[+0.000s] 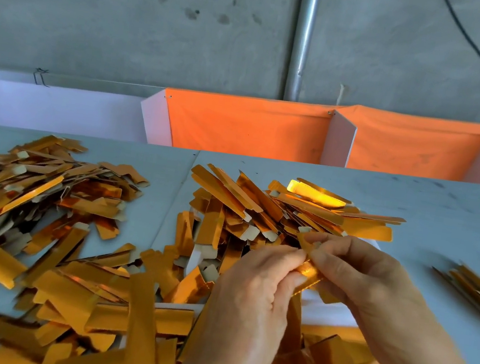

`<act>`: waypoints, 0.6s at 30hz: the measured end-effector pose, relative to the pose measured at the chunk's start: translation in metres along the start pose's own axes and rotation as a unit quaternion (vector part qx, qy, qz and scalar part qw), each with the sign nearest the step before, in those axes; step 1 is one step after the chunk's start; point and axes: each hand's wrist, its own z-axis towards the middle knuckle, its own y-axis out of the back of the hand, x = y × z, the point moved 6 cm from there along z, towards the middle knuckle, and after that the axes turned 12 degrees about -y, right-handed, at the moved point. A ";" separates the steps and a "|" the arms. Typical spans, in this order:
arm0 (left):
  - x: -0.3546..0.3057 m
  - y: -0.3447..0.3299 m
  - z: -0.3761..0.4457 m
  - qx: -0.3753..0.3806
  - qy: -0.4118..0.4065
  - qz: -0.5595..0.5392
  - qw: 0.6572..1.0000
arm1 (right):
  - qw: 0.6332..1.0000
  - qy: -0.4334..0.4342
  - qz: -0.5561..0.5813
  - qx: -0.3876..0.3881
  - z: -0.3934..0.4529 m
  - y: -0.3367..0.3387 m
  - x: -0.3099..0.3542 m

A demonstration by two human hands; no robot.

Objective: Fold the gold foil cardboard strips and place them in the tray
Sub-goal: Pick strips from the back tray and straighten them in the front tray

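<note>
Left hand: fingers curled; one gold foil strip is pinched between thumb and fingertips at its lower part
Right hand: fingers curled; the upper part of the same strip is pinched between thumb and forefinger
Held strip: raised above the table, tilted, gripped by both hands with the fingertips nearly touching; a pale tab is visible at its upper end
Central pile: loose gold strips heaped just behind the hands, over a white tray of which only parts of the wall are exposed
Left pile: a second heap of strips spread on the grey table, well apart from the hands
Near pile: further strips lying beneath and beside the left hand
Right stack: a small bundle of strips lying flat near the table's right edge
Background: orange cloth hung behind the table; a metal pole is set against the concrete wall
</note>
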 end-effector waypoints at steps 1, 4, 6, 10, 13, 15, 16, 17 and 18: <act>0.000 0.001 0.000 -0.009 0.001 0.005 1.000 | 1.000 0.015 0.003 0.009 -0.001 0.000 0.003; 0.002 0.003 -0.001 -0.031 0.000 0.016 0.999 | 0.998 0.047 0.013 0.027 -0.003 0.001 0.009; 0.001 0.003 -0.001 -0.032 -0.004 0.023 0.999 | 0.998 0.059 0.005 0.037 -0.003 0.000 0.011; 0.000 0.001 -0.001 -0.025 0.004 0.016 1.000 | 0.996 0.069 -0.033 0.047 -0.004 -0.005 0.012; 0.001 0.000 -0.001 -0.015 0.014 0.007 1.000 | 0.993 0.089 -0.074 0.027 -0.005 -0.006 0.013; 0.001 0.001 -0.001 -0.013 0.013 0.014 1.000 | 0.989 0.103 -0.105 0.008 -0.006 -0.005 0.015; 0.001 0.001 -0.001 -0.014 0.015 0.012 1.000 | 0.984 0.115 -0.135 -0.007 -0.006 -0.004 0.016; 0.001 0.001 -0.002 -0.015 0.019 0.006 1.000 | 0.978 0.124 -0.166 -0.021 -0.007 -0.004 0.016; 0.002 0.001 -0.002 -0.017 0.023 0.000 1.000 | 0.974 0.126 -0.184 -0.029 -0.007 -0.004 0.017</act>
